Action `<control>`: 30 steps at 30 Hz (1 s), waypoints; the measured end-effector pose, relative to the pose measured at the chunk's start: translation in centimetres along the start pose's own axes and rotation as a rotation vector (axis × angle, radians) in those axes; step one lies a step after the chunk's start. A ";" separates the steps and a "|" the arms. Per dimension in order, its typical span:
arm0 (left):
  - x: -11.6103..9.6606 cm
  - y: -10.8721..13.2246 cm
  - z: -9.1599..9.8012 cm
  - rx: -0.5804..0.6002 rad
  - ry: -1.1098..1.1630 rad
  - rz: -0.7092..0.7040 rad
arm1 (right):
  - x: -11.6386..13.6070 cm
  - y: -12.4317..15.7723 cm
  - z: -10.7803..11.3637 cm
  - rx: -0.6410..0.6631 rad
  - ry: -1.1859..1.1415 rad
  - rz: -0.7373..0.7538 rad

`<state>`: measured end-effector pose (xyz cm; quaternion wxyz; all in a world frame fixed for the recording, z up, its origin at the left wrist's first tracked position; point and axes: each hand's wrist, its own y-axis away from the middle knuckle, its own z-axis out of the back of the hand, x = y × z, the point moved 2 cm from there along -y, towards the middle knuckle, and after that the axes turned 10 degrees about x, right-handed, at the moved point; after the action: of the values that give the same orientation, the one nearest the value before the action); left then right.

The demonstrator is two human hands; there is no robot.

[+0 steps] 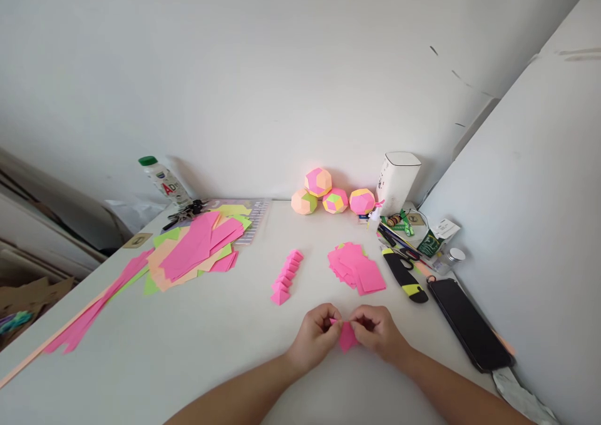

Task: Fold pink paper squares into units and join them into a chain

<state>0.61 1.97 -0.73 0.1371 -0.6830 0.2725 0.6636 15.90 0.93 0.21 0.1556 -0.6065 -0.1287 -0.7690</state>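
Note:
Between my two hands is a small piece of pink paper (pixel 346 338), pinched near its upper edge. My left hand (pixel 315 337) closes thumb and fingers on its left side. On the other side my right hand (pixel 379 331) grips it the same way, with the fingertips of both hands close together. The paper's lower end tapers to a point below the fingers; its upper part is mostly covered. Ahead of my hands lie a row of folded pink paper pieces (pixel 287 278) and a loose stack of pink paper squares (pixel 359 268).
Paper balls (pixel 318 183) sit by the wall beside a white container (pixel 398 181). A black-and-yellow cutter (pixel 406 276) and a phone (pixel 472 325) lie at right. Coloured sheets (pixel 192 246), paper strips (pixel 101 303) and a green-capped bottle (pixel 165 182) are at left.

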 end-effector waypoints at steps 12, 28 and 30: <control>-0.3 -0.2 0.5 -0.093 0.157 0.011 | -0.2 0.0 0.5 -0.003 -0.248 -0.056; 0.0 -0.3 0.4 -0.119 0.213 -0.056 | -0.8 0.1 0.5 0.000 -0.294 -0.081; 0.1 -0.3 0.5 -0.152 0.256 -0.091 | -1.1 0.1 0.6 -0.029 -0.321 -0.079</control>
<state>0.31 2.50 -0.88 0.0789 -0.7821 0.2056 0.5829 16.72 1.16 -0.71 0.0938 -0.7182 -0.1647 -0.6695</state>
